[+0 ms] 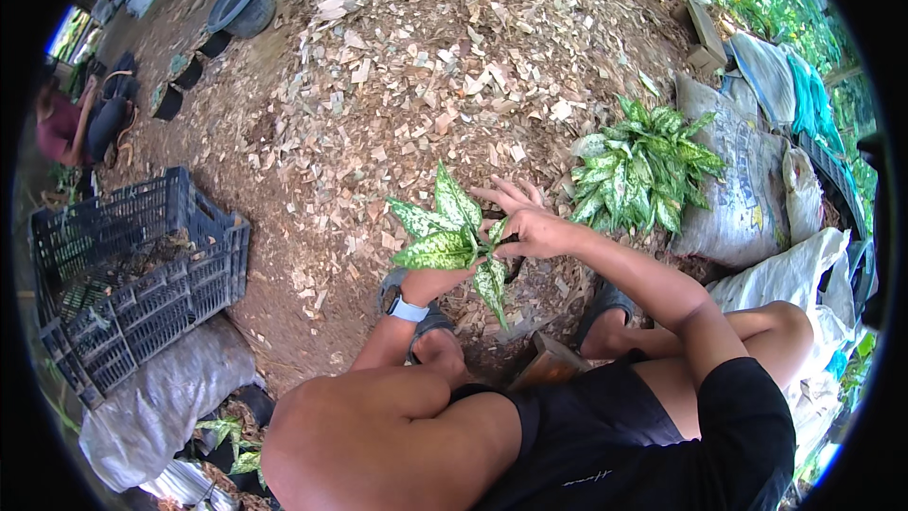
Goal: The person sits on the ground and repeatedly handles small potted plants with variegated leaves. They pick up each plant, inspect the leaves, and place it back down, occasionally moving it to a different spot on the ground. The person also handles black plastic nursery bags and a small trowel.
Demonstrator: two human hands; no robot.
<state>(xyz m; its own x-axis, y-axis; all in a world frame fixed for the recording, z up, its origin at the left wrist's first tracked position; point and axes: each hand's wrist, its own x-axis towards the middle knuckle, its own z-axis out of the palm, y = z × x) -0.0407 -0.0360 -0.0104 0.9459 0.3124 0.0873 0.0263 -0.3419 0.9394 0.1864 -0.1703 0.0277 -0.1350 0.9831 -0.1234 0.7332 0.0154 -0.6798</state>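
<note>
A leafy plant cutting [443, 245] with green and cream mottled leaves is between my hands, above the ground in front of me. Its leaves partly cover my left hand [436, 284], which grips it from below; a watch [408, 309] is on that wrist. Thumb and forefinger of my right hand [535, 231] pinch a small leaf near the cutting's centre, while the other fingers are spread. The lower stem is hidden. To the right of my right hand, a pile of similar leafy cuttings [638, 170] lies against a filled woven sack [741, 177].
Wood chips [425, 85] cover the soil. A black plastic crate [142, 277] stands left, over a grey sack [170, 390]. A small wooden stool [550, 362] is below me. Farther off are a grey bucket [245, 7], black pots [169, 101] and two people, one seated [67, 121].
</note>
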